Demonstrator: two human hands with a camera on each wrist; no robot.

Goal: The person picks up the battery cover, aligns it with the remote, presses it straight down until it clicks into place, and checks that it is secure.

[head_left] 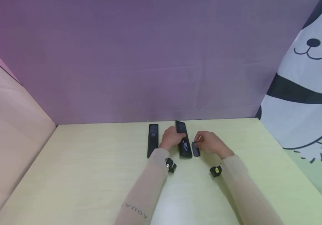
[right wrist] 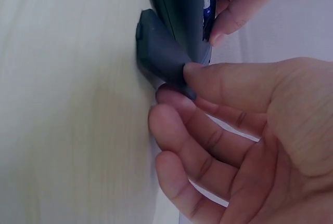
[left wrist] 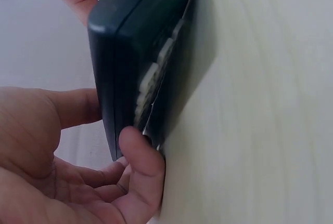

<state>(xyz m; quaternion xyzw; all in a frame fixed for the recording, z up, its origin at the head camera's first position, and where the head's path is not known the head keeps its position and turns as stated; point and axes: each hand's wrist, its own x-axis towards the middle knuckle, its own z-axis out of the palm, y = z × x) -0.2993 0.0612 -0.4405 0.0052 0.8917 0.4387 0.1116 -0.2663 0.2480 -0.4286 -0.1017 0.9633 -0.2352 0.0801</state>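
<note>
– Left sleeve [head_left: 144, 190] and right sleeve [head_left: 252, 184] are closest to us, near side of the uncovered remote [head_left: 185, 153]. Grip state?

– Left grip [head_left: 172, 137]: fingers curled round the uncovered remote. Right grip [head_left: 210, 142]: thumb and fingertip closed to a thin pinch on the small dark cover [head_left: 196, 150], other fingers loosely bent.

– Cover where?

– Just right of the uncovered remote. Can't tell if its low edge touches the bench [head_left: 93, 175].

– How to do it well?

– My take: left braces the body, thumb clear of the batteries [right wrist: 206, 0]. Right wants a light edge pinch, cover square to the remote, no twist, no forcing. Tipping the body might shift the batteries.

– Counts?

– Remotes two: second remote [head_left: 152, 143] lies left of the uncovered remote, left grip between. Loose covers one. Wrist boxes [head_left: 215, 171] two. Sleeves two, hands two, bench one. Batteries: number unclear.
</note>
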